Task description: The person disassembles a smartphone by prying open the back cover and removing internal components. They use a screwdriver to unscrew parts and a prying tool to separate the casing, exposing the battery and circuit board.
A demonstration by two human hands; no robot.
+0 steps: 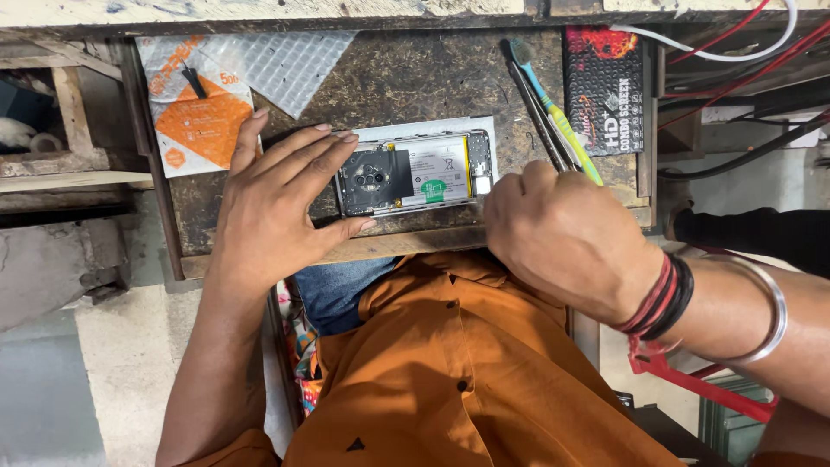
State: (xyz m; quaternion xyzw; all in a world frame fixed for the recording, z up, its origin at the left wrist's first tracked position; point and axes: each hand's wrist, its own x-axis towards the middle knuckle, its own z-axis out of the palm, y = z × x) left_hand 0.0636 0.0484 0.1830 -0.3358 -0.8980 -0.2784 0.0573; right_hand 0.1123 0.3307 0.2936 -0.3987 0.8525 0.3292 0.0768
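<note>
At nine o'clock of the worn wooden work board point(415, 78) lies one orange-and-white packet point(194, 117), with a sheet of clear bubble wrap point(285, 65) overlapping its upper corner toward eleven o'clock. Just right of the packet the left hand point(277, 203) rests flat on the board, fingers spread and nearly straight, their tips touching the camera end of one opened phone point(415, 173); the thumb lies along the phone's near edge. The hand grips nothing, it only steadies the phone from the side.

The phone sits at the middle of the board, back cover off, its long axis running from nine to three o'clock. Its dark camera cluster points to nine o'clock and its white battery fills the half toward three o'clock, with a small green tab on the battery's near edge. It lies on a pale sheet that shows at its far edge.

At the phone's three o'clock end the right hand point(566, 238) is curled into a loose fist, knuckles up, its fingertips hidden against the phone's corner; whether it pinches anything cannot be told. Red and black thread bands point(661, 298) and one metal bangle point(769, 316) circle that wrist.

From the fist toward twelve o'clock run one blue-and-yellow toothbrush point(553, 112) and two thin dark tools point(536, 112) beside it, their lower ends hidden by the hand. At two o'clock lies one dark screen-part box point(605, 91), and past it red, white and black wires point(743, 52).
</note>
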